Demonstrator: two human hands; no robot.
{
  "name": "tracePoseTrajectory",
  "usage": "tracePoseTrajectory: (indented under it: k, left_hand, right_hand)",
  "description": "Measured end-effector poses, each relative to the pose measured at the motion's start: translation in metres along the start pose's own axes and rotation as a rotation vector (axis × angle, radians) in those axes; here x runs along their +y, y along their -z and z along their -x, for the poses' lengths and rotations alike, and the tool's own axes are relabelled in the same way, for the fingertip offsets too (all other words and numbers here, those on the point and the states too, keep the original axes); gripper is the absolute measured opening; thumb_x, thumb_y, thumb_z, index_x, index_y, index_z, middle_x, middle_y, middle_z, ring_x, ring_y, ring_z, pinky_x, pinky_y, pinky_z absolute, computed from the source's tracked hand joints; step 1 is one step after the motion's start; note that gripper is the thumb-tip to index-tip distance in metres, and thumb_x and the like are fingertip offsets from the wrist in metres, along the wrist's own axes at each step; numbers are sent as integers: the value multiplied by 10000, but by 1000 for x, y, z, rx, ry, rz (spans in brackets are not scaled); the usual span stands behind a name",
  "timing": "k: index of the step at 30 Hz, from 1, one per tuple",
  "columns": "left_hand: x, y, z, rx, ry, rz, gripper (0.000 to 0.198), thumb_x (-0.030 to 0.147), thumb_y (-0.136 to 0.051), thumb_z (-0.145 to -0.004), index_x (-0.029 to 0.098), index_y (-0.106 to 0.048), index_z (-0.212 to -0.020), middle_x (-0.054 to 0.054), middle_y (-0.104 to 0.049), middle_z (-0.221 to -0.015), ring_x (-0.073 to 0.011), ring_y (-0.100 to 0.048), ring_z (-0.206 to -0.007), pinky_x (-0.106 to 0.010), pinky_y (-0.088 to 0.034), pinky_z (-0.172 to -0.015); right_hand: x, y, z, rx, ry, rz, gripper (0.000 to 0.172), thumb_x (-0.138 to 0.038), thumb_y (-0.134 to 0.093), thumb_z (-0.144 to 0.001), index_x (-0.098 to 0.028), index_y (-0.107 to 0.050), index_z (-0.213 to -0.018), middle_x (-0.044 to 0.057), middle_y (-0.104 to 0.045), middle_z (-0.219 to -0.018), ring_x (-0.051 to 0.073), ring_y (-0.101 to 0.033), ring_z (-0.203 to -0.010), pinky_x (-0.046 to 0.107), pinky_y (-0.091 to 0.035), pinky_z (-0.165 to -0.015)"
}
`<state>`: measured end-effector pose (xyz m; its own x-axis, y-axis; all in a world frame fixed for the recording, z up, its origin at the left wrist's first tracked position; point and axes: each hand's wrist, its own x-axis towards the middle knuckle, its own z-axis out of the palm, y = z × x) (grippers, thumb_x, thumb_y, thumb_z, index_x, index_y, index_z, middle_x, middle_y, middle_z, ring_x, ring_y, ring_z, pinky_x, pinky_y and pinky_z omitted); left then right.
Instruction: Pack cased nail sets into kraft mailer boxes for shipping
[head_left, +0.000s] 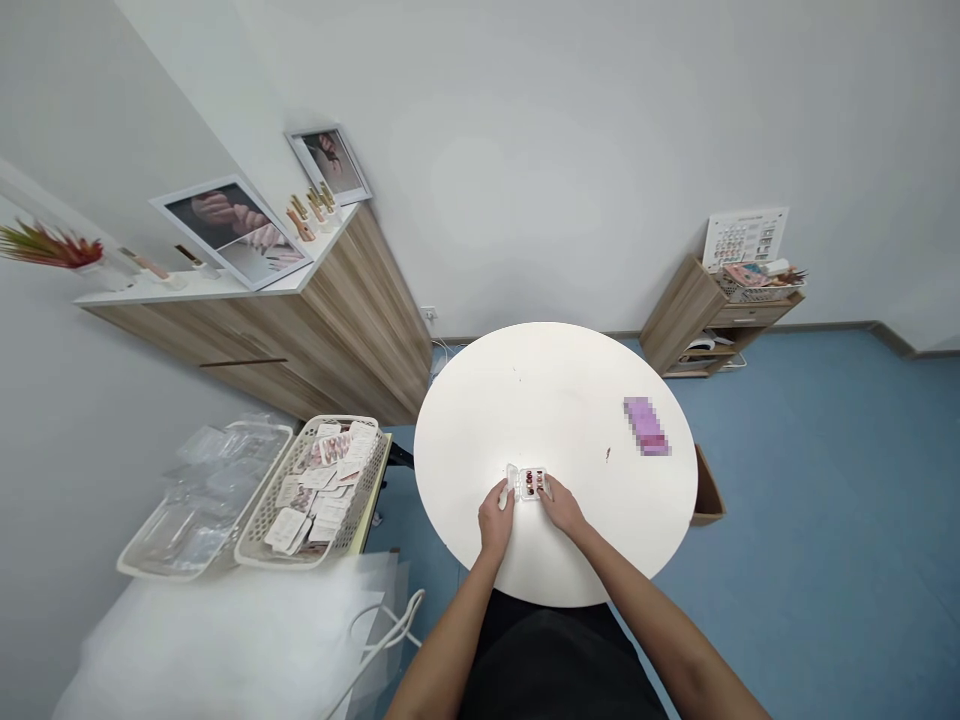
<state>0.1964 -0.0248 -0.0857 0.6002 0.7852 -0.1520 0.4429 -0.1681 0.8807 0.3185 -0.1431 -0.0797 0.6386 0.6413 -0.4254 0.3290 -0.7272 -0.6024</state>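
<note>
Open clear case (535, 484) positioned on near part of white surface (480, 420). Lid (512, 476) gripped by left hand (495, 518), right edge by right hand (562, 507); base should be kept flat so red pieces (529, 484) are not spilled.

Head view, facing forward, down over table (540, 400)

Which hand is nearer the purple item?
Right: the right hand is left of the purple item, at the right edge of the small case; the left hand is farther left, at its opposite side.
</note>
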Motion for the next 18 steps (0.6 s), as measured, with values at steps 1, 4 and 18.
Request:
tracePoseTrajectory:
  k: [1, 4, 18]
  left_hand:
    - [3, -4, 1, -15, -56, -50, 352, 337, -543, -884, 198, -636, -1194, -90, -645, -1253, -251, -592, -1179, -414, -466, -1019]
    - [7, -20, 2, -84, -206, -186, 368, 323, -510, -899, 210, -611, -1235, -78, -618, -1297, -239, -564, -1217, -408, -447, -1046]
    - [-19, -20, 21, -398, -684, -787, 628, 214, -367, -910, 163, -196, -1512, -102, -239, -1566, -253, -167, -1457, -528, -101, -1191]
  right_hand:
    - [2, 4, -3, 16, -20, -58, 520, -306, -336, -930, -193, -391, -1435, 93, -491, -1431, 207, -484, -1284, 358, -369, -1058]
    - [9, 15, -11, 46, -39, -94, 538, -267, -346, -917, -156, -378, -1442, 100, -468, -1450, 198, -473, -1298, 343, -360, -1078]
    - [41, -3, 14, -39, 463, 579, 666, -147, -352, -858, -108, -218, -1510, 107, -179, -1586, 266, -170, -1454, 495, -177, -1168]
